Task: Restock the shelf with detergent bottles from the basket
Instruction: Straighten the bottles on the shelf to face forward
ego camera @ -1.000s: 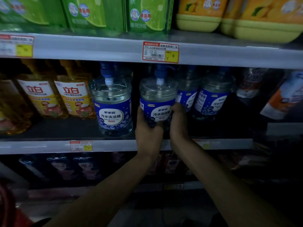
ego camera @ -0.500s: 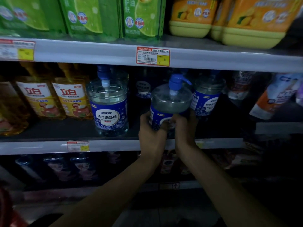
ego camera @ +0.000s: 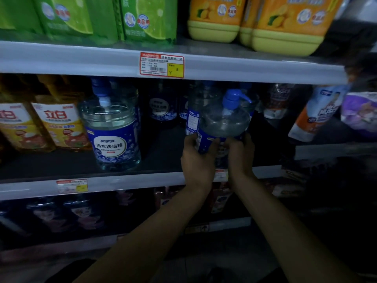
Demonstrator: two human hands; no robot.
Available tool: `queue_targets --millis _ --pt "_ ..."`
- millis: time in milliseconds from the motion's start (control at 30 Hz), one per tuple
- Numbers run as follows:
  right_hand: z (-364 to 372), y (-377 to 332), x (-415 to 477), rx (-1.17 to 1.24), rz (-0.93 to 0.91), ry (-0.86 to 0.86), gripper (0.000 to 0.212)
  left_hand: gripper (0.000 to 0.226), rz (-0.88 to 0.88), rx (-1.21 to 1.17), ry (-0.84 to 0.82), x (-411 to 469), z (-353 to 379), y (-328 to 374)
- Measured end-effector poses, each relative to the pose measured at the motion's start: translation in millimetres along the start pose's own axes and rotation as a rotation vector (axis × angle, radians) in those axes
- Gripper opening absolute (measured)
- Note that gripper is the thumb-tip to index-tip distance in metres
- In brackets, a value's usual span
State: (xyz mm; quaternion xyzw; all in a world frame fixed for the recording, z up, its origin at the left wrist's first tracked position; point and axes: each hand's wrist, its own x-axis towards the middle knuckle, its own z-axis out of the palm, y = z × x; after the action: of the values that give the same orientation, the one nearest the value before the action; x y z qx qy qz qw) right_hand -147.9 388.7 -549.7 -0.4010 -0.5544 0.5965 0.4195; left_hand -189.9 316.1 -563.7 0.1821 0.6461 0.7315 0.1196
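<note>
Two hands are on one bottle. My left hand (ego camera: 196,160) and right hand (ego camera: 240,154) have their fingers curled round the lower body of the clear detergent bottle (ego camera: 224,123), gripping it from either side.

Since a second ago the bottle has travelled toward 3 o'clock along the middle shelf (ego camera: 126,181), away from the standing bottle (ego camera: 111,129) it was beside. It has also turned. Its label faced me then; now the label wraps round to the left and the blue pump spout points to 3 o'clock. The top leans toward me. The hands hide its base, so I cannot tell whether it touches the shelf.

Counting: one held bottle, and one matching bottle upright at its 9 o'clock near the front edge. At least two more of that kind (ego camera: 163,108) sit in the dark behind, at 11 o'clock. Two orange-labelled bottles (ego camera: 56,123) stand at far 9 o'clock. Above, at 12 to 1 o'clock, stand three yellow jugs (ego camera: 287,25). One price tag (ego camera: 161,64) sits on the upper shelf edge and one lower tag (ego camera: 72,185) on the middle shelf edge.
</note>
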Motion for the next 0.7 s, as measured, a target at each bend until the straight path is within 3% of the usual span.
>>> queue_targets --millis 100,233,300,467,700 --pt "-10.1 0.2 12.2 -0.032 0.007 -0.049 0.072 0.037 -0.027 0.013 -0.005 5.8 6.7 3.2" --pt "-16.1 0.9 16.9 -0.044 -0.027 -0.097 0.077 0.049 -0.035 0.1 -0.034 15.1 6.8 0.2" --pt "-16.5 5.6 18.5 -0.05 -0.052 -0.112 0.084 0.038 -0.045 0.088 -0.053 17.3 4.3 -2.2" --pt "-28.4 5.5 10.2 -0.105 -0.125 -0.165 0.066 0.039 0.002 0.064 -0.139 16.6 -5.8 -12.1" --pt "-40.4 10.8 -2.2 -0.274 -0.199 -0.111 0.052 0.037 0.001 0.043 -0.161 10.4 -31.3 -8.8"
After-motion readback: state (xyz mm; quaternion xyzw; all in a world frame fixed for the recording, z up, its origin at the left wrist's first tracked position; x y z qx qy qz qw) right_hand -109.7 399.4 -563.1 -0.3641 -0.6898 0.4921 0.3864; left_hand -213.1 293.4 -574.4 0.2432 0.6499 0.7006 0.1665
